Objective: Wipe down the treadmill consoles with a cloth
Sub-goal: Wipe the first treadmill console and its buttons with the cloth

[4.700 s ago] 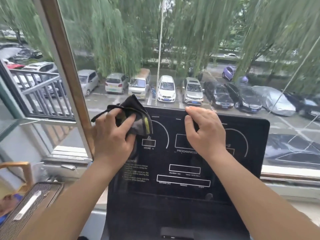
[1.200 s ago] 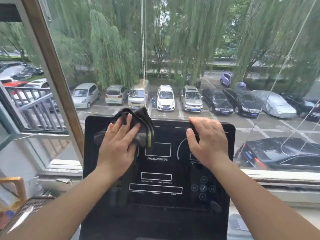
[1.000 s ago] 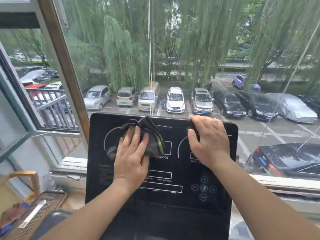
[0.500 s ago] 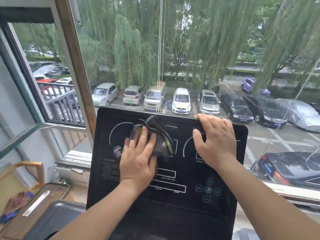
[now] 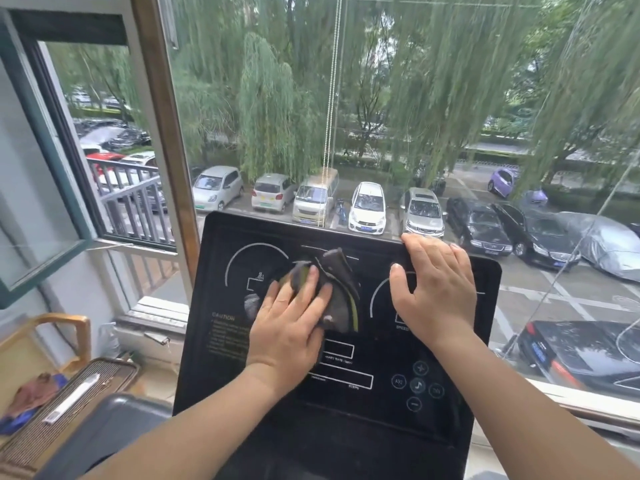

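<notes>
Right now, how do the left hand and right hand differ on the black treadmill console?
The left hand presses a crumpled dark grey cloth with a yellow-green edge onto the glossy black treadmill console; the right hand is bare. The left hand lies mid-panel, the right hand higher, fingers reaching the top edge. Both rest palm-down on the console.

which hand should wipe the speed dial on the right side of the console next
Left. The left hand presses the cloth flat on the console centre, beside the speed dial; the right hand is bare, resting by the top edge and partly covering that dial.
</notes>
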Demonstrator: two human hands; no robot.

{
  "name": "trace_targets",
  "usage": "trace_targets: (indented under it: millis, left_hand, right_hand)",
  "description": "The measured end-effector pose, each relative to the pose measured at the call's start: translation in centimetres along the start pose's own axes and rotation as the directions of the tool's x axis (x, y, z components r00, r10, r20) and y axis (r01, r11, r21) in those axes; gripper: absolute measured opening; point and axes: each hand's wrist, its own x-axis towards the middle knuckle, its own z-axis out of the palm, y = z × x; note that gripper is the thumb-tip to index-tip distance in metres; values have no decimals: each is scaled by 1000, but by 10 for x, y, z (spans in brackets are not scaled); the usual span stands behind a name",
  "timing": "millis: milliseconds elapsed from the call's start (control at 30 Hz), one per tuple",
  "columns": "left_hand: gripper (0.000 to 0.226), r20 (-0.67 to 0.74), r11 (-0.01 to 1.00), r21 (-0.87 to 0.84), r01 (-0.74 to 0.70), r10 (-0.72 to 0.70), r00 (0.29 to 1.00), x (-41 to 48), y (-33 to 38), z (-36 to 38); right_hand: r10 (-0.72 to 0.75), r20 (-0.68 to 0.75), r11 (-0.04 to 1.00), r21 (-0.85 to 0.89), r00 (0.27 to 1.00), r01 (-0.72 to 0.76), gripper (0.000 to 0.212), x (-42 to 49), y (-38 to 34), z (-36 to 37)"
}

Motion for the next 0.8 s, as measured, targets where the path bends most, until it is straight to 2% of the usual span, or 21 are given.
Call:
trace_targets:
  millis: [67,100,133,167,233,300,333,367,400,433,467,533,567,600,667,733,800]
  left_hand:
    - [54,55,953,85,-291,287,956,5,-26,-11]
    - [53,82,918,127,-376,368,926,13,-39,-17]
    - [52,92,907,158,-390,380,920,22,-49,-21]
    - [52,63,932,170,-322,315,947,28,-55,-23]
    - [55,-30,995,96,16,-13,999,34,-46,-22]
    - [60,-76,942,-45,333,-335,939,29,-13,-11]
    - [61,-75,917,-91,389,-396,915,24,4,-5]
    - [62,-67,924,-102,368,-375,925,16,17,0]
    - [62,-50,960,-74,270,-274,960,8,23,5]
    - [60,-28,995,-18,103,-103,994,0,21,7]
    - [58,2,995,42,-89,89,996,-3,13,4]
    - [55,59,926,110,-361,357,932,10,-14,-8]
    - [54,68,906,144,-398,392,918,22,-26,-12]
    - [54,54,920,170,-352,348,936,34,-34,-16]
    - [57,-23,988,122,-89,93,995,51,-35,-18]
    - [59,-81,990,-1,138,-138,987,54,-15,-14]
    - [60,-91,983,-49,178,-182,979,44,11,-5]
  right_hand:
    - [-1,-6,1000,-7,1000,1,56,0,0,0]
    - [-2,-11,1000,-10,1000,1,56,0,0,1]
    - [-1,-16,1000,-12,1000,1,56,0,0,1]
    - [-1,-24,1000,-12,1000,1,56,0,0,2]
    - [4,-38,1000,-6,999,-5,55,-1,0,4]
    - [12,-50,1000,-4,999,-12,53,0,-1,6]
    - [12,-52,1000,-4,999,-12,53,0,-1,6]
    - [9,-54,1000,-6,999,-10,52,0,0,6]
    - [5,-54,1000,-8,999,-5,52,1,1,6]
    - [-1,-54,1000,-10,999,0,52,1,2,6]
    - [-5,-54,1000,-10,999,4,52,1,3,6]
    - [-5,-58,1000,-10,998,4,52,2,4,5]
    - [-3,-60,1000,-8,998,3,52,1,3,6]
    - [-1,-62,1000,-5,998,0,52,1,3,6]
    - [1,-70,1000,3,998,0,51,2,2,7]
    - [1,-80,1000,8,997,0,50,2,2,8]
    - [-5,-77,1000,5,997,5,49,2,3,8]
